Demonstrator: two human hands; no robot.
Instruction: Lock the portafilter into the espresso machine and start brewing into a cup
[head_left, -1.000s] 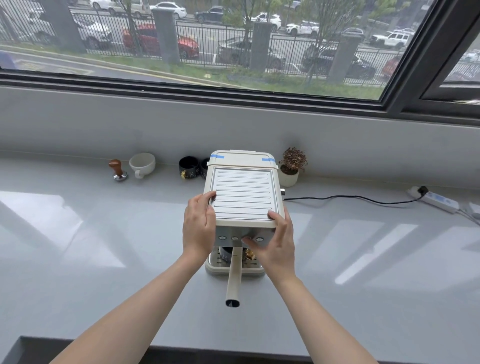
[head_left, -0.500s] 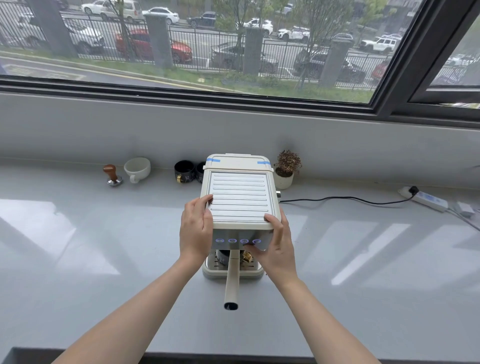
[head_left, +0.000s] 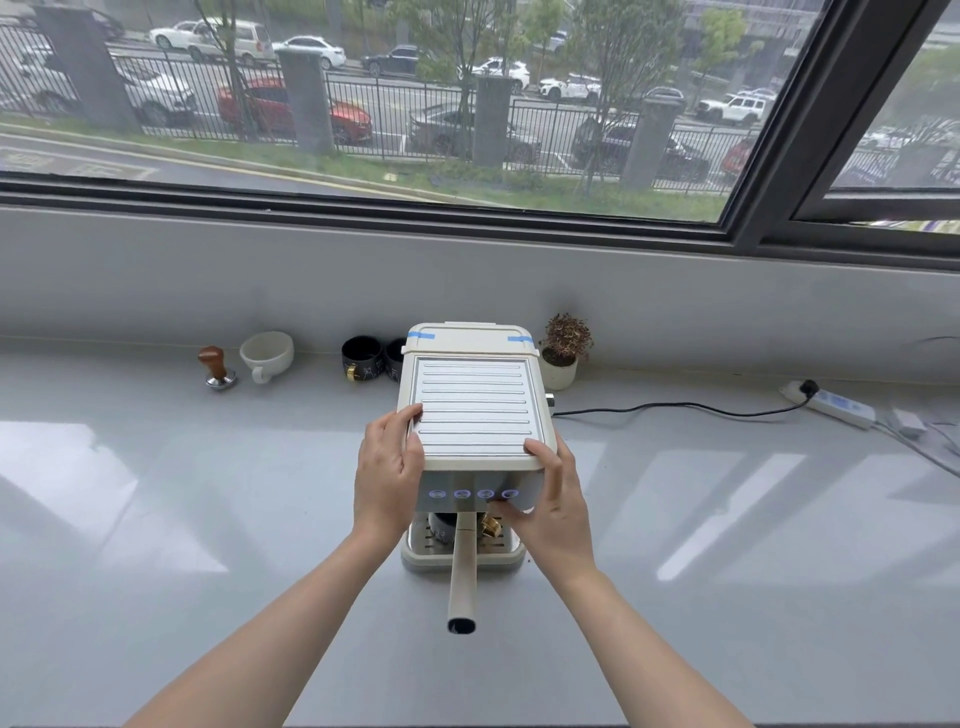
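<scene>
Espresso machine (head_left: 475, 410) gripped by left hand (head_left: 389, 478), right hand (head_left: 556, 504).

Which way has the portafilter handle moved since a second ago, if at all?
No, it has not moved. The portafilter handle juts straight out from under the espresso machine, centred on the drip tray, as before.

Cream-white espresso machine (head_left: 472, 410), top ribbed with thin dark lines, blue tape (head_left: 421, 335) at far corners, blue-lit buttons (head_left: 461, 493) in front. Cream portafilter handle (head_left: 462, 577). Beneath, black cup (head_left: 441, 522) with gold handle. Far left: brown-and-silver tamper (head_left: 215, 366), white cup (head_left: 266, 351). Pale grey desk (head_left: 208, 519), streaked with paler window reflections.
</scene>
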